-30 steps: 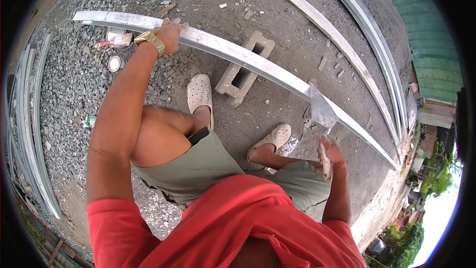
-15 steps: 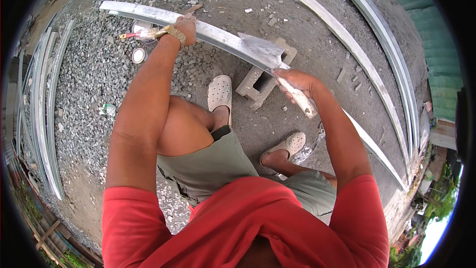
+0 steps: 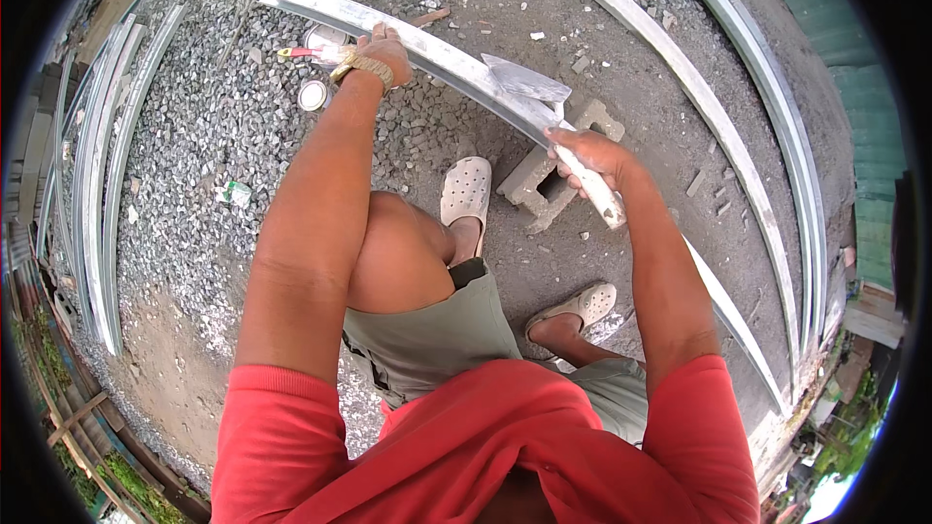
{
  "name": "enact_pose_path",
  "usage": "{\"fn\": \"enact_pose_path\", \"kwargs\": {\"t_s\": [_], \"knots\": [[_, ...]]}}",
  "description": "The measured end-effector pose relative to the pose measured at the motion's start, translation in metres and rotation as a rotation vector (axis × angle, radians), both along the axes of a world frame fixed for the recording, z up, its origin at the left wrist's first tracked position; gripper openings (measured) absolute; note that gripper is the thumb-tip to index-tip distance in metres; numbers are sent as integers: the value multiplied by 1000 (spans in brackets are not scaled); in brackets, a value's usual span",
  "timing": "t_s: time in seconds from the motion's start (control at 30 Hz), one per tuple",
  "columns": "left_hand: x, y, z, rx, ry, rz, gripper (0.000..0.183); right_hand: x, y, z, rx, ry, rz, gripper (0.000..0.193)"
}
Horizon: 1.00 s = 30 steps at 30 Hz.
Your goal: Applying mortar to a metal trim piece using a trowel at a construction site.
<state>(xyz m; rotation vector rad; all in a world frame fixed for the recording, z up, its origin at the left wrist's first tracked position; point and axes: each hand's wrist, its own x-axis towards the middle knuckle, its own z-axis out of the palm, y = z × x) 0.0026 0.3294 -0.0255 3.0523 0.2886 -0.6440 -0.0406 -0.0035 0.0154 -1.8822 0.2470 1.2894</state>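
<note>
A long pale metal channel (image 3: 456,66) slants across in front of me, its nearer part running down to the right past my right arm. My left hand (image 3: 386,58), with a gold-coloured watch on the wrist, is closed over the channel toward its far left end. In my right hand (image 3: 592,157) is a trowel (image 3: 524,80), gripped by its worn white handle. The flat, grey-smeared blade lies at the channel's upper side, pointing left; whether it touches is hard to tell. Beneath the channel, beside my right hand, sits a hollow concrete block (image 3: 529,182).
A red-and-yellow-handled paintbrush (image 3: 297,52) lies at an open can (image 3: 325,37), near a round white-topped container (image 3: 313,95). More metal channels lie on the left (image 3: 146,87) and right (image 3: 699,87). Gravel (image 3: 209,136) covers the left ground; a green corrugated sheet (image 3: 869,175) stands far right.
The whole view has shifted and turned slightly, so most things appear farther right. Against the concrete block, the trowel blade sits a little farther left along the channel. Both hands keep their holds.
</note>
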Motion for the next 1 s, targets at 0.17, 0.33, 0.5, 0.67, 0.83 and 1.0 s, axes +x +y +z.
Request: {"fn": "enact_pose_path", "kwargs": {"t_s": [0.17, 0.33, 0.5, 0.67, 0.83, 1.0], "knots": [[7, -20, 17, -70, 14, -15, 70, 24, 19, 5, -26, 35, 15, 43], [8, -5, 9, 20, 42, -21, 76, 38, 109, -9, 140, -2, 21, 37], [4, -26, 26, 123, 3, 54, 72, 12, 30, -3, 72, 38, -6, 38], [5, -39, 5, 114, -215, -260, 63, -84, -165, 20, -210, 152, -167, 46], [13, -116, 11, -9, -57, -671, 40, -201, -340, 64, -515, 234, -502, 44], [3, -173, 13, -108, -24, -848, 37, -229, -385, 82, -625, 204, -486, 36]]}}
